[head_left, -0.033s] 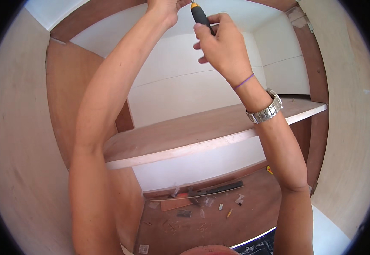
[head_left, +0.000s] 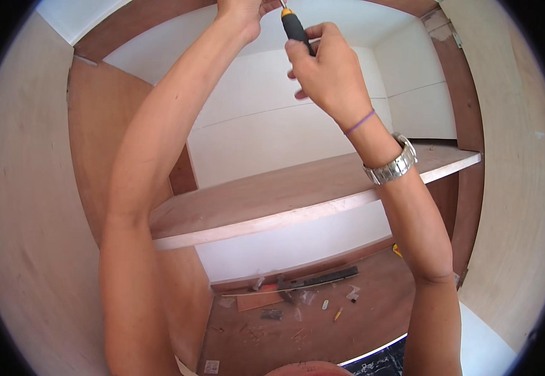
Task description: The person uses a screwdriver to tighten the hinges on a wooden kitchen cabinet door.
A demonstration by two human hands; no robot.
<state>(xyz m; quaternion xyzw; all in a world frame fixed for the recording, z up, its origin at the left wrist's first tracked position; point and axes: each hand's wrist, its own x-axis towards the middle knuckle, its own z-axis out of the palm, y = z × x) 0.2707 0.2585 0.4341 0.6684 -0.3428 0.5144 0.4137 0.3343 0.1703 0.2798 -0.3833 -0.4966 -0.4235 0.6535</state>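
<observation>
My right hand (head_left: 329, 69) holds a screwdriver (head_left: 295, 30) with a black and yellow handle, its thumb and fingers closed round the lower end. The metal shaft points up out of the top edge, so its tip is hidden. Beside the shaft is my left hand (head_left: 241, 15), cut off by the top edge. Its visible fingers are bent in near the shaft, and whatever they grip lies out of view. Both arms are raised in front of an open wooden cabinet. On my right wrist are a metal watch (head_left: 391, 167) and a thin purple band (head_left: 359, 121).
A wooden shelf (head_left: 272, 195) crosses the cabinet below my hands. On the cabinet floor (head_left: 360, 338) lie a black-handled hammer (head_left: 322, 278), an orange-red flat piece (head_left: 260, 299), plastic scraps and a small yellow piece (head_left: 338, 314). Pale door panels stand left (head_left: 28, 207) and right (head_left: 504, 156).
My right fingers have shifted slightly round the screwdriver handle. My left forearm has moved a little to the left. The rest looks the same.
</observation>
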